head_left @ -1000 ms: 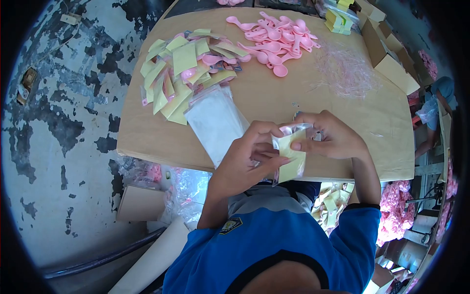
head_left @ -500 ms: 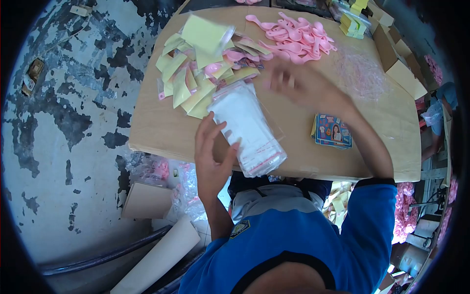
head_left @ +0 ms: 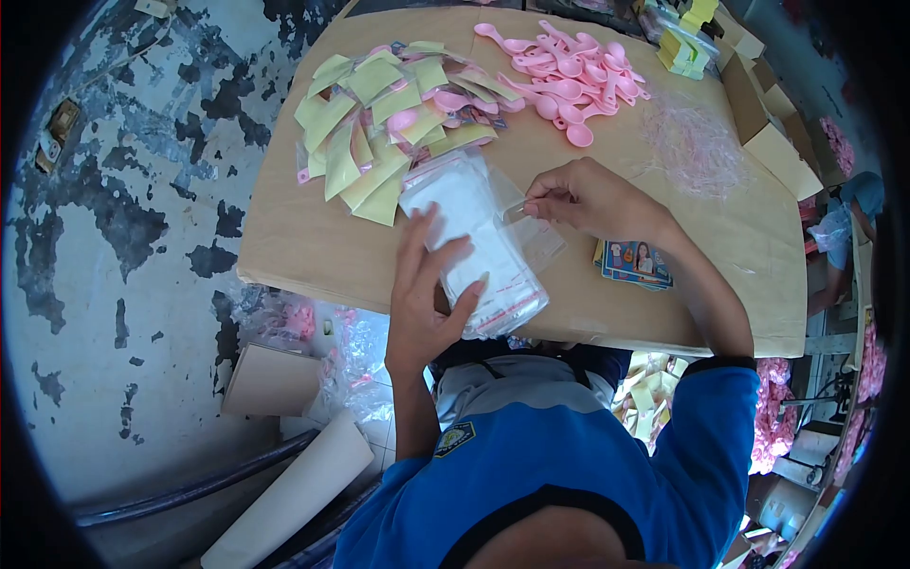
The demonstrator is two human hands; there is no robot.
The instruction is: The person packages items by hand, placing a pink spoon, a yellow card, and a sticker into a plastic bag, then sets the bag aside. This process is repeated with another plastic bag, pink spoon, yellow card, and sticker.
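A stack of clear plastic bags lies on the brown table in front of me. Across its left side rests my left hand, its fingers spread on the top bag. My right hand pinches one thin clear plastic bag by its edge, at the right side of the stack. Just below that hand sits a small pile of printed blue cards, partly covered by my forearm. Beyond the stack are heaped filled packets with pale yellow cards and pink pieces in them.
Pink plastic spoons are piled at the far side of the table. Thin clear strands lie right of them, beside an open cardboard box. Yellow card bundles stand at the back right. Plastic wrapping hangs below the table's left front edge.
The yellow-card packet seen in the air over the heap is no longer there. My right hand has come down to the stack and now pinches a bag. My left hand has barely shifted.
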